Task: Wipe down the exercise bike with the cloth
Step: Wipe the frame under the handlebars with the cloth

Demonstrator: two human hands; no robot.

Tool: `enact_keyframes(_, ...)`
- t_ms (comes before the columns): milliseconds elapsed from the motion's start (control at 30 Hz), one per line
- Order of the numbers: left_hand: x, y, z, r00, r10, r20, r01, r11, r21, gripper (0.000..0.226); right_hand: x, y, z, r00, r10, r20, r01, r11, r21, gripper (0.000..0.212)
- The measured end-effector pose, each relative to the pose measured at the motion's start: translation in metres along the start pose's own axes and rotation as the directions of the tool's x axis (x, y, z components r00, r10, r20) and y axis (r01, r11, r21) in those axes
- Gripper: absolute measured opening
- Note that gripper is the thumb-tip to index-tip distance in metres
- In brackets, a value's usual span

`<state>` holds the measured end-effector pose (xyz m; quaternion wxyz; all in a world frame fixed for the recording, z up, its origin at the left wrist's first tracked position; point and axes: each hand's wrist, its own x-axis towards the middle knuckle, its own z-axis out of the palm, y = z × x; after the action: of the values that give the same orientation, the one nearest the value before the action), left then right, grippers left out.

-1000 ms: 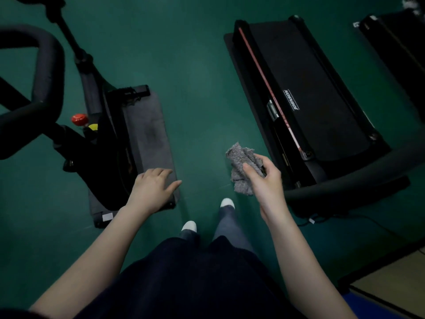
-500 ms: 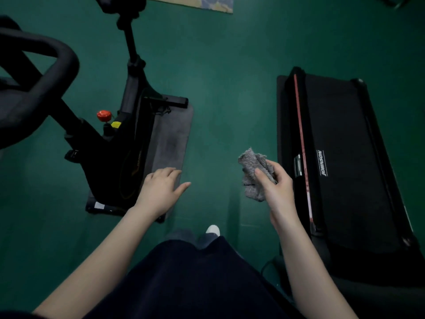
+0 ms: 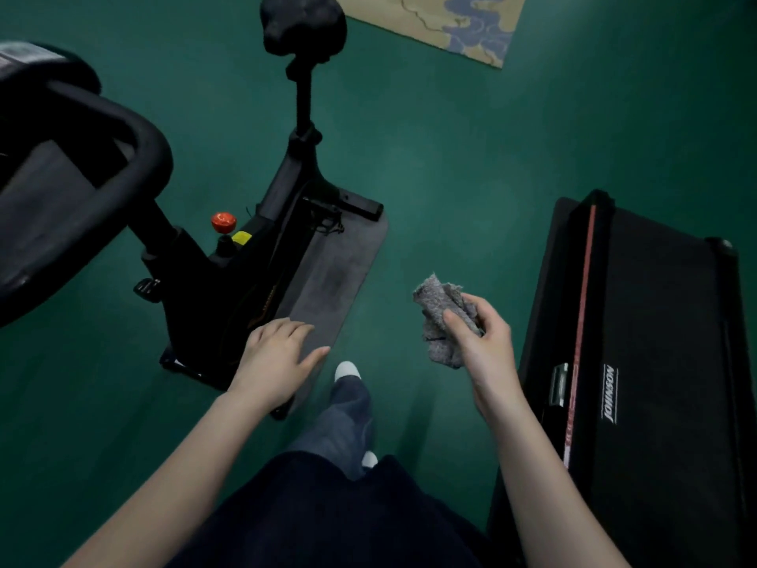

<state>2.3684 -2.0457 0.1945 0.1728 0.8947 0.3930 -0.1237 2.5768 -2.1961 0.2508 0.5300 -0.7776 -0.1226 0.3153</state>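
Observation:
A black exercise bike [image 3: 245, 276] stands to my left on a dark grey mat [image 3: 340, 272]; its saddle [image 3: 305, 24] is at the top, its handlebar [image 3: 135, 157] near my left, and a red knob [image 3: 223, 221] sits on the frame. My right hand [image 3: 479, 342] grips a crumpled grey cloth [image 3: 440, 313] in the air, between the bike and a treadmill. My left hand [image 3: 278, 358] hovers with relaxed, spread fingers over the near end of the mat, holding nothing and touching nothing I can make out.
A black Johnson treadmill [image 3: 655, 362] lies along the right. The floor [image 3: 450, 157] is green. A patterned tan and blue rug [image 3: 442, 22] lies at the top. My legs and white shoes [image 3: 347, 371] stand between bike and treadmill.
The view has swung up and left, bringing the saddle and rug into sight. I have stepped forward. Both hands keep their pose, the right still holding the cloth.

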Motion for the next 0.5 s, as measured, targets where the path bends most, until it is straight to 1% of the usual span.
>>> enact_keyframes(233, 0.074, -0.013, -0.027, 0.993, -0.12, -0.019, 0.118, 0.989, -0.094, 0.059, 0.087, -0.051, 0.034, 0.993, -0.057, 0.101, 0.066, 0.994, -0.083, 0.023)
enact_keyframes(333, 0.095, -0.014, -0.038, 0.988, -0.15, -0.02, 0.147, 0.982, -0.122, 0.061, 0.117, -0.071, 0.046, 0.986, -0.091, 0.14, 0.101, 0.993, -0.064, 0.019)
enact_keyframes(400, 0.102, -0.016, -0.045, 0.984, -0.176, -0.022, 0.172, 0.976, -0.133, 0.061, 0.129, -0.081, 0.055, 0.981, -0.091, 0.174, 0.101, 0.994, -0.051, 0.017)
enact_keyframes(500, 0.109, -0.02, -0.053, 0.972, -0.231, -0.042, 0.221, 0.961, -0.164, 0.061, 0.146, -0.095, 0.075, 0.962, -0.073, 0.264, 0.098, 0.992, -0.081, 0.018)
